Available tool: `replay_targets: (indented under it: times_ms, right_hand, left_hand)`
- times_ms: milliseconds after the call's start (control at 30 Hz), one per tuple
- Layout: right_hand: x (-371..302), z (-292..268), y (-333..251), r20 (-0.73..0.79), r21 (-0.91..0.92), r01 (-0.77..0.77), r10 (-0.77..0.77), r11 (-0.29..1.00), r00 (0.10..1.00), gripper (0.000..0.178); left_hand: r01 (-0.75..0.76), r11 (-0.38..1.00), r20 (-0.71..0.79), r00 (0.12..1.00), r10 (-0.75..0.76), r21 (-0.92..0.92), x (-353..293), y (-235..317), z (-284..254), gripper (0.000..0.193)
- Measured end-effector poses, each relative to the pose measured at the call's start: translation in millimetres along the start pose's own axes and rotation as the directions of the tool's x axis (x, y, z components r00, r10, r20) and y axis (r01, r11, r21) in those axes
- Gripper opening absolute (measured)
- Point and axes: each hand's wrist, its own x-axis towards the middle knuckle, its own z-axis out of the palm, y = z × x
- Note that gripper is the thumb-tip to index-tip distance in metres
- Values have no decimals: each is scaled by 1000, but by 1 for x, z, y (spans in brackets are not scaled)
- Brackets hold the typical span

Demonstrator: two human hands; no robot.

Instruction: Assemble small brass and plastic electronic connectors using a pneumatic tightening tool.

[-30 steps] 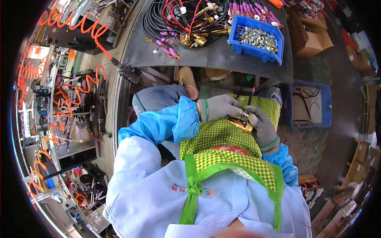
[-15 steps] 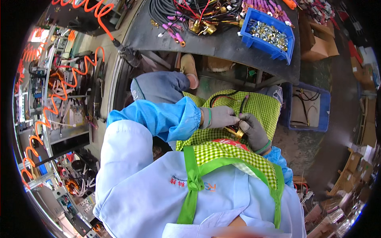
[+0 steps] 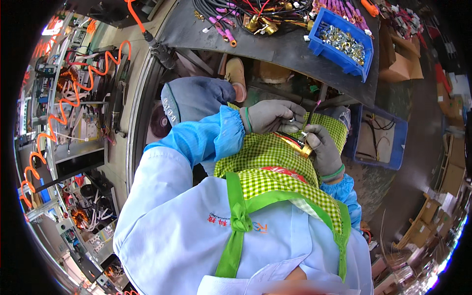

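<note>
Over my lap, which a green checked apron (image 3: 255,152) covers, both gloved hands work close together. My left hand (image 3: 273,117) is closed in a pinch, with a small shiny metal piece (image 3: 292,120) at its fingertips; its exact kind is too small to tell. My right hand (image 3: 324,153) is closed around a cable assembly. A brass fitting (image 3: 305,150) of that assembly sticks out beside the palm, with thin dark and red wires (image 3: 291,139) next to it. A black cable (image 3: 310,114) with a pink tip rises between the hands. A small silvery end (image 3: 304,133) shows at my right thumb.
Ahead is a dark workbench (image 3: 280,51) with a blue bin (image 3: 361,73) of small metal nuts. Bundled cables with pink ends and brass fittings (image 3: 260,24) lie beside it. A blue crate (image 3: 399,147) with cables stands right on the floor. Shelving and orange coiled hoses (image 3: 66,101) are left.
My left hand has lifted away from my right, up and forward, with a small shiny piece now showing at its fingertips. My right hand has shifted slightly right with the brass fitting.
</note>
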Motion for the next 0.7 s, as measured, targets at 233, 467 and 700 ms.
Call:
replay_targets:
  times_ms: [233,467,700]
  right_hand:
    - [-3,5,-10,0,90,-73,73,993,997,28]
    - [1,1,-12,-25,-27,-35,35,999,999,38]
    - [4,4,-13,-44,-3,-9,8,1000,999,42]
  left_hand:
    - [-72,997,17,997,71,31,-2,-3,5,43]
    - [-39,769,-89,988,124,639,7,1,-2,36]
    - [-147,635,-49,958,281,758,21,-5,-10,30]
